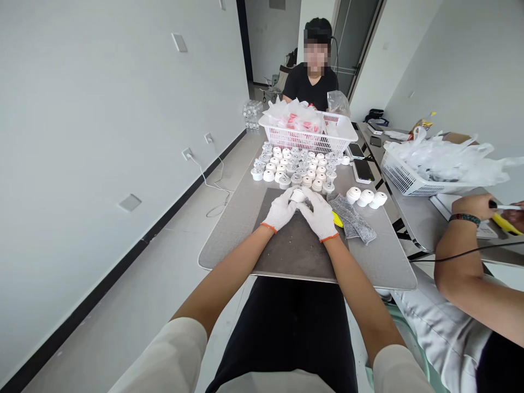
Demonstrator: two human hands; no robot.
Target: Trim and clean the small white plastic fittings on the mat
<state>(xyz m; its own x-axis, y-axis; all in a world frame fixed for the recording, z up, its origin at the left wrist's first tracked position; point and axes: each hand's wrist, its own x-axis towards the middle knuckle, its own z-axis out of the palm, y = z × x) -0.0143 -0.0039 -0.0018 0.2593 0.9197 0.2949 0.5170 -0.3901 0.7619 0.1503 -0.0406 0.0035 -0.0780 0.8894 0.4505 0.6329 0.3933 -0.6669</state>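
Both my hands wear white knit gloves with orange cuffs and meet over a dark mat on the grey table. My left hand and my right hand are closed together around one small round white part. Just beyond them lies a crowd of several like white round parts. Three more white parts sit to the right of my right hand. A grey glove and a yellow object lie beside my right hand.
A white basket holding red-and-white bagged pieces stands at the far end, with a person in black seated behind it. Phones lie right of the parts. A second basket with plastic bags is at right, where a co-worker's arm holds a tool.
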